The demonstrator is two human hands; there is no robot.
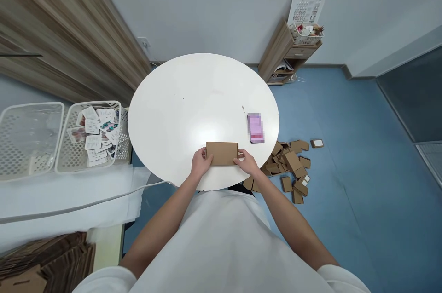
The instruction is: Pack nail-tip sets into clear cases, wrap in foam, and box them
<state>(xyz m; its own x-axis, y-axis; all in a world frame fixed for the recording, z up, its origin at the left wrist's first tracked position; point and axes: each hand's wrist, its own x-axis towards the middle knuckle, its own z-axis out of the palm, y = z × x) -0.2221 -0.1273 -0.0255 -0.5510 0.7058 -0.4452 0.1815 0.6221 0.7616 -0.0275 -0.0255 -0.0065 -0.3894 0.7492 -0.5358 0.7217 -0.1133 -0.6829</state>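
Note:
A small brown cardboard box [222, 153], its lid closed, is at the near edge of the white round table [193, 95]. Gripping its left end is my left hand [201, 161], thumb on the top face and fingers at the side. My right hand [247, 163] holds the right end in the same way. Whether the box rests on the table or is slightly raised, I cannot tell. To the right of the box lies a pink-purple item [255, 128], blurred out, with a dark edge.
Several small cardboard boxes [293, 162] are heaped on the blue floor at right. At left, a white basket [117, 139] holds carded packs, beside another basket [27, 105]. Flattened cardboard [65, 265] is stacked lower left. A small cabinet [276, 51] stands by the wall.

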